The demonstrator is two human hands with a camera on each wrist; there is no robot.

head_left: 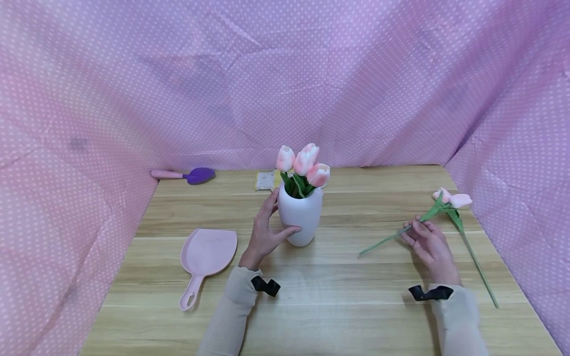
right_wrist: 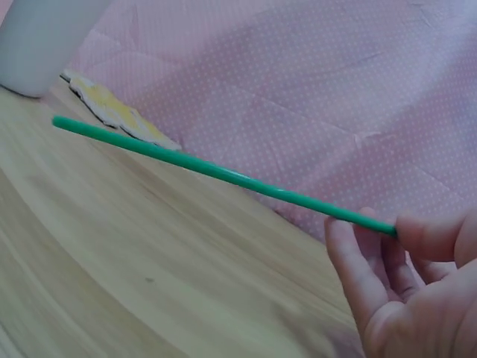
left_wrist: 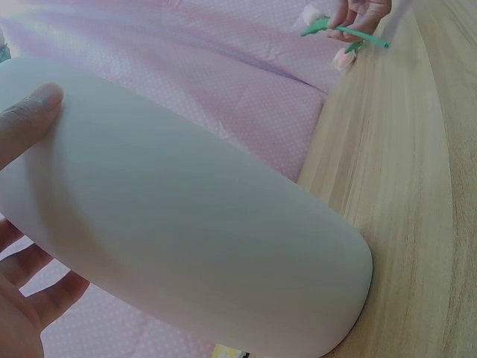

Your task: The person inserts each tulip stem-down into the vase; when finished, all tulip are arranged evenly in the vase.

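My left hand (head_left: 262, 235) grips a white vase (head_left: 301, 217) from its left side, thumb across the front and fingers round the back. Several pink-and-white tulips (head_left: 306, 160) with green leaves stand in the vase, their lower stems hidden inside it. Over at the right, my right hand (head_left: 431, 243) pinches another tulip by its green stem (right_wrist: 231, 177) between thumb and fingers. The bare stem end points left toward the vase, and the bloom lies beyond the fingers. One more tulip (head_left: 480, 269) lies just right of this hand, its bloom overlapping the held one in the head view.
A pink dustpan (head_left: 209, 249) lies left of my left forearm. Near the back left edge rests a small trowel (head_left: 200, 176) with a purple blade and pink handle. A yellow-and-white flat item (head_left: 265, 181) is partly hidden behind the vase. Pink dotted cloth (head_left: 285, 89) surrounds the wooden table (head_left: 338, 306).
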